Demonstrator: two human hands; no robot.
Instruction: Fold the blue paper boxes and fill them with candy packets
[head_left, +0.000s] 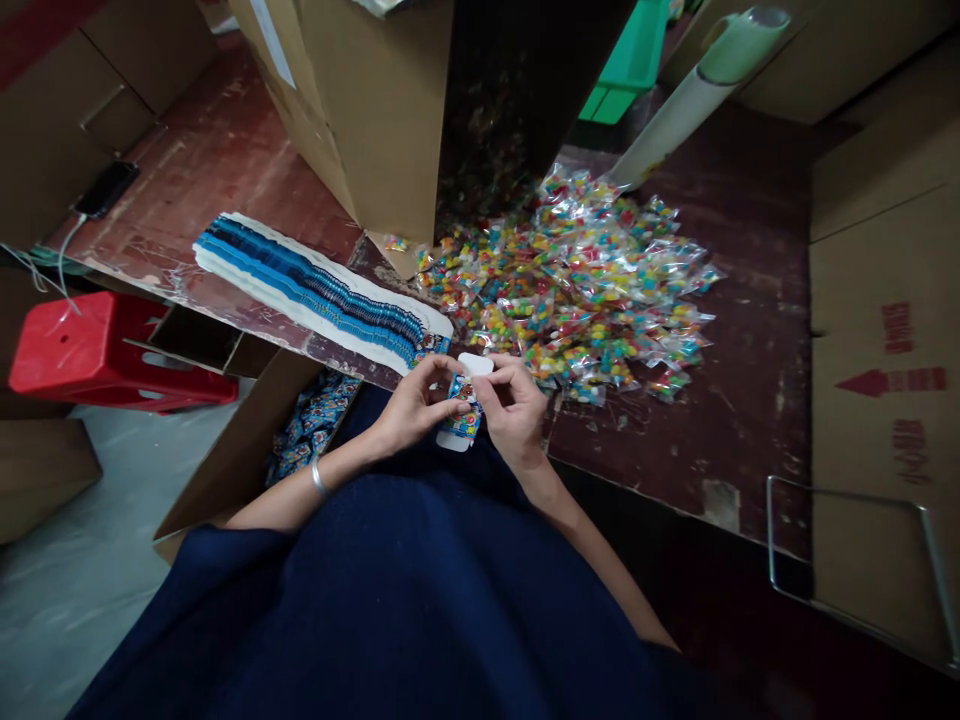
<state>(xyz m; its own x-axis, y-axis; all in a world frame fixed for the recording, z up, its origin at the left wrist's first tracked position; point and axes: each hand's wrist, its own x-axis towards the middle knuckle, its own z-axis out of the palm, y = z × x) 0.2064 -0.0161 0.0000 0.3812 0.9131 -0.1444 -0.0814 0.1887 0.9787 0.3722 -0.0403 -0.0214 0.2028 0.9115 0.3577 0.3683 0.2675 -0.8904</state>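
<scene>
A small blue printed candy box (pixel 459 424) with white end flaps is held up in front of my body at the table edge. My left hand (pixel 418 408) pinches it from the left, thumb across its printed face. From the right, my right hand (pixel 516 408) has thumb and fingers closed at its upper end, beside a raised white flap. Just behind my hands ends a long row of flat blue-and-white cartons (pixel 315 295), stacked on edge. To the right of the row spreads a heap of clear packets of colourful candies (pixel 592 290).
At my left, below the table (pixel 757 300), stands an open cardboard box (pixel 217 450) containing several blue boxes. A red stool (pixel 82 350) is farther left. A large carton (pixel 390 120) rises behind the heap, near a white tube (pixel 675 115) and a green crate (pixel 626 65).
</scene>
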